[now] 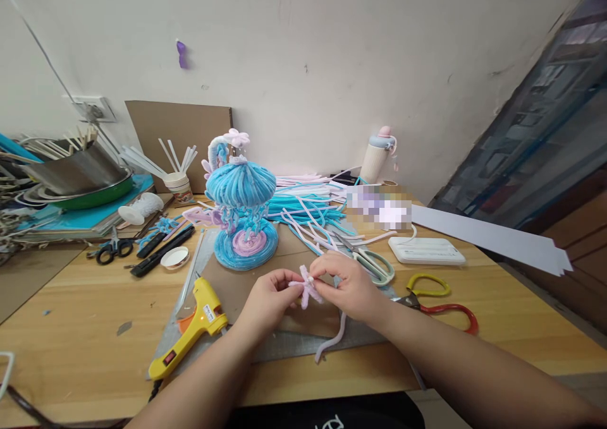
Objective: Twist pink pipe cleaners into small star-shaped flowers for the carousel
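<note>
A small pink pipe-cleaner flower (pixel 306 288) is held up between my two hands over the cardboard sheet. My left hand (pixel 271 297) pinches one of its petals from the left. From the right, the fingertips of my right hand (pixel 348 283) close on the flower near its middle. A loose pink pipe cleaner (pixel 334 340) hangs below my right hand and bends toward the table's front. Behind my hands stands a blue and pink pipe-cleaner lamp (pixel 241 186) on a round coiled base (pixel 222 252).
A yellow glue gun (pixel 190 334) lies left of my left arm. White-handled scissors (pixel 377 268) and red-and-yellow scissors (pixel 446 306) lie right. Blue and pink pipe cleaners (pixel 308 211) are piled behind, near a bottle (pixel 376 157). A cardboard sheet (pixel 237 296) lies underneath.
</note>
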Demonstrator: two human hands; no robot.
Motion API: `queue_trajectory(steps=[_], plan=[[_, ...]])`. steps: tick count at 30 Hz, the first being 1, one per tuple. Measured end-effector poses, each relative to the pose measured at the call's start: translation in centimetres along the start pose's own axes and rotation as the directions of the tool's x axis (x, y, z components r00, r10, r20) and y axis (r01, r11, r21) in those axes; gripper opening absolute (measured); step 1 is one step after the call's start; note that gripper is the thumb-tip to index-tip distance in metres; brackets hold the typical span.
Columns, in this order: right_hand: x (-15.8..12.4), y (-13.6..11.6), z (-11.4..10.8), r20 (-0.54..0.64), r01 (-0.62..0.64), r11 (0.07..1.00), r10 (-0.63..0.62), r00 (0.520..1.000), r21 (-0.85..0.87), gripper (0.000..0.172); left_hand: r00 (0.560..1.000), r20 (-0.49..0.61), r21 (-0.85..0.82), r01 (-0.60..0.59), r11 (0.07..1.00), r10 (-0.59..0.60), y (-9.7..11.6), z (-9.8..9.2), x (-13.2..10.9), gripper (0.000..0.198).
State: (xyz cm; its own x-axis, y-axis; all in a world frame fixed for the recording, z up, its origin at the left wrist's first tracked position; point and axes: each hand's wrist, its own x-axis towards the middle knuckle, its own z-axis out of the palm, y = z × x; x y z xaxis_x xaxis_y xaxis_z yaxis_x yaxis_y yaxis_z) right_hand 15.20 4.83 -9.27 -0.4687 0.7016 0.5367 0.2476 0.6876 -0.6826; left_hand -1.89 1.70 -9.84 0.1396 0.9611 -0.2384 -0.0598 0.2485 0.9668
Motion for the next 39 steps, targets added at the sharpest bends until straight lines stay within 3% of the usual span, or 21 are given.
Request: queue_trajectory(steps=[8, 13, 16, 18, 21, 23, 26, 28, 34, 39], plan=[[-0.3, 0.1, 0.3, 0.067, -0.205, 0.976, 0.200, 0.977, 0.073, 0.011, 1.000, -0.015, 0.000, 0.003, 1.000, -0.003, 0.2, 0.1, -0.2, 0.026], [-0.1, 0.0, 0.1, 0.015, -0.100, 0.993, 0.099, 0.995, 0.057, 0.010, 1.000, -0.020, 0.009, 0.006, 1.000, -0.006, 0.2, 0.1, -0.2, 0.027], [-0.1, 0.0, 0.0, 0.006, -0.117, 0.976, 0.117, 0.993, 0.182, 0.007, 1.000, -0.018, 0.002, 0.000, 1.000, 0.000, 0.2, 0.1, -0.1, 0.027], [-0.1, -0.1, 0.0, 0.072, -0.230, 0.894, 0.220, 0.973, 0.385, 0.003, 1.000, -0.014, 0.002, -0.005, 1.000, 0.005, 0.1, 0.1, -0.1, 0.026], [0.1, -0.1, -0.2, 0.193, -0.373, 0.663, 0.331, 0.924, 0.649, 0.010, 1.000, -0.016, 0.007, -0.004, 1.000, 0.004, 0.1, 0.1, -0.1, 0.025], [0.3, -0.2, -0.7, 0.208, -0.386, 0.546, 0.359, 0.910, 0.743, 0.012, 1.000, -0.020, 0.007, -0.002, 1.000, 0.002, 0.1, 0.1, -0.1, 0.024], [0.7, -0.2, -1.5, 0.206, -0.380, 0.464, 0.383, 0.901, 0.800, 0.012, 0.999, -0.027, 0.034, -0.020, 0.999, 0.021, 0.0, 0.0, 0.0, 0.024], [0.8, -0.1, -1.7, 0.184, -0.380, 0.494, 0.400, 0.898, 0.782, 0.011, 0.998, -0.041, 0.074, -0.044, 0.996, 0.047, -0.2, -0.1, 0.2, 0.024], [0.3, 0.3, -0.9, 0.178, -0.410, 0.767, 0.373, 0.911, 0.494, 0.006, 0.982, -0.085, 0.223, -0.144, 0.964, 0.167, -0.9, -0.4, 0.3, 0.021], [-0.1, 0.6, -0.2, 0.099, -0.317, 0.895, 0.301, 0.948, 0.313, 0.002, 0.956, -0.103, 0.327, -0.229, 0.917, 0.275, -1.0, -0.4, 0.0, 0.017]])
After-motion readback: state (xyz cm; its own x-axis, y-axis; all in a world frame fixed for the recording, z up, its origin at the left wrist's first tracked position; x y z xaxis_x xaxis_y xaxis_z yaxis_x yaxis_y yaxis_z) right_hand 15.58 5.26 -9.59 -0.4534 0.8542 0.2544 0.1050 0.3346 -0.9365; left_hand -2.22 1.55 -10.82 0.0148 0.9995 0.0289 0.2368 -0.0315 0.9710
